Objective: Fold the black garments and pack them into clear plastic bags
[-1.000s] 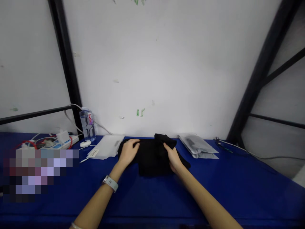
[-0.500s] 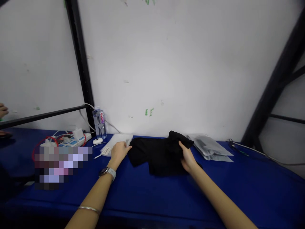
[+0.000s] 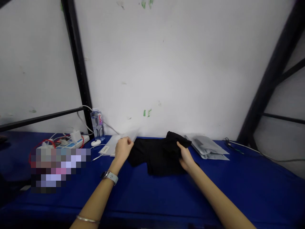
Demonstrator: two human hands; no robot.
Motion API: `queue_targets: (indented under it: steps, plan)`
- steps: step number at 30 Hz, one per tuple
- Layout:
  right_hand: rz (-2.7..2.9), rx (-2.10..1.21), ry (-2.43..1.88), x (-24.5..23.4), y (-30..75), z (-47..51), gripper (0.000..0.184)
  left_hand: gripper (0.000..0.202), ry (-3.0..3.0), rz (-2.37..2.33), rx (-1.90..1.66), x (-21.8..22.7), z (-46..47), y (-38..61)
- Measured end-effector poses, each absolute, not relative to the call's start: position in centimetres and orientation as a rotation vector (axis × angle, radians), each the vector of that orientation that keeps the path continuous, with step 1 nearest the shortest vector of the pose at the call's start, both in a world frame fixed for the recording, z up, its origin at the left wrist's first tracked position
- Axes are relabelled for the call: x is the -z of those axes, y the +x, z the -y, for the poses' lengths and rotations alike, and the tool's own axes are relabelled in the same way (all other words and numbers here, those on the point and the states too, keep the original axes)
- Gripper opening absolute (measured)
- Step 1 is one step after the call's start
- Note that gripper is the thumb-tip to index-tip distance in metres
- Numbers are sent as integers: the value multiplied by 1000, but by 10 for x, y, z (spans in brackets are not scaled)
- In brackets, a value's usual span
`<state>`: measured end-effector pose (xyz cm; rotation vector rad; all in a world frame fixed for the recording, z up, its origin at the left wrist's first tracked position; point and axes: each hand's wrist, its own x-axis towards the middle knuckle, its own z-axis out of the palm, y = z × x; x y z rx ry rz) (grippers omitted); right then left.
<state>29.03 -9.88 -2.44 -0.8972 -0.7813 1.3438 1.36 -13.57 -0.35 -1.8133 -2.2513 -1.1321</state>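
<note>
The left hand (image 3: pixel 122 150) has just lifted a flat translucent plastic bag (image 3: pixel 116 139) at centre-left, fingers pinching; right hand (image 3: pixel 187 158) grips black folded cloth (image 3: pixel 157 156), engaging both.

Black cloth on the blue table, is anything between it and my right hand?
Nothing visible: your right hand already grips the black cloth directly, thumb on top. Your left hand is off by the cloth's left end, pinching the frosted bag.
</note>
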Motion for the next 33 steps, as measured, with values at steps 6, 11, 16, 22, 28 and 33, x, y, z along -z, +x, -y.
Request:
queue_targets:
  steps: [6,11,16,22,28,33]
  plan:
    - [1161,-835,-990,30,294,95,42,13,-2305,2162,960,9,132,81]
    - [1709,-440,-1088,35,287,103,51,18,-2424,2011,904,26,127,103]
    - [2220,-124,-1230,45,270,112,77,19,-2487,1920,1073,37,111,108]
    - [2498,90,-1192,45,266,116,80,22,-2288,2063,1386,54,98,111]
    - [2635,145,-1044,41,272,125,68,22,-2063,2124,1689,65,96,104]
    - [2699,180,-978,37,272,121,63,16,-2175,2032,1781,65,98,106]
